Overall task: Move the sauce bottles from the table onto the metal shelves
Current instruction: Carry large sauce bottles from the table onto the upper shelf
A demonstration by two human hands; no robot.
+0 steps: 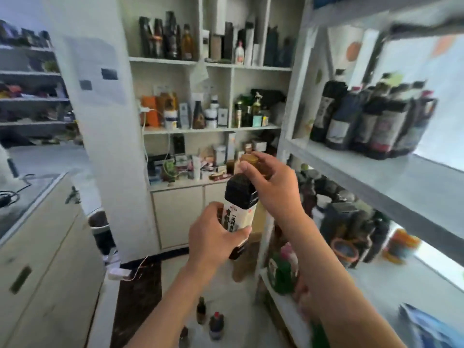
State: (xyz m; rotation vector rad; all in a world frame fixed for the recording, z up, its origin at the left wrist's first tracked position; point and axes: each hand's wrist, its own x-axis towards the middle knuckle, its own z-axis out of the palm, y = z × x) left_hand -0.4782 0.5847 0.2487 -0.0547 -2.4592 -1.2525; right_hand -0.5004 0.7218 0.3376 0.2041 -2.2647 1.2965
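Two bare hands raised in front of the white metal shelf unit [376, 172] on the right. Left hand [213, 237] wrapped round the lower body of a tall dark sauce bottle with a cream paper label and black top [239, 202], thumb across the label, fingers curled behind. Bottle held in the air, tilted a little, top leaning toward the upper left, not yet on any shelf. Right hand [273, 187] higher up, fingers pinching a smaller brown bottle with an amber cap [251, 160], just above and behind the black top of the first one. Whether the two bottles touch, impossible to tell.

On the upper shelf at right, a tight group of dark sauce bottles with pale labels [371, 119], blurred. On the shelf below, several blurred dark containers [351, 222] and a green bottle [280, 272] at the front edge. Low down, between the forearms, three small dark bottles [209, 315] standing on a pale surface. Behind, a white wall cabinet [213, 129] full of bottles and boxes.
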